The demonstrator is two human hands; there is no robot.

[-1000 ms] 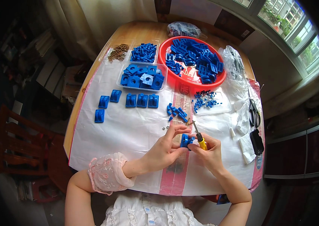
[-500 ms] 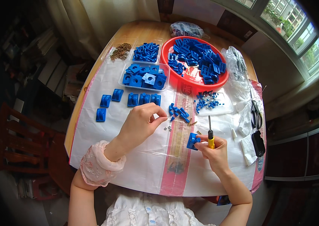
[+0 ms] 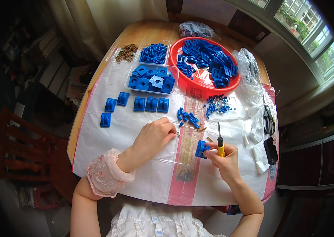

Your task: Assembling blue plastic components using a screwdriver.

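My right hand grips a blue plastic piece between thumb and fingertips, and also holds a screwdriver with a yellow and black handle, its shaft pointing away from me. My left hand is low over the sheet, thumb and fingers pressed together beside small metal nuts; whether a nut is in the pinch is hidden. Just beyond lie several small blue plastic pieces and a few brass-coloured screws. Blue assembled pieces stand in a short row past my left hand, with others to their left.
At the back is a red basin of blue parts. Clear containers hold blue square plates, small blue pieces and screws. Tiny blue parts and nuts lie on a clear lid. Scissors and a black case lie right.
My left hand has come down and nearer to me, its fingers now beside the metal nuts and away from the row of blue pieces. My right hand has stayed almost still.
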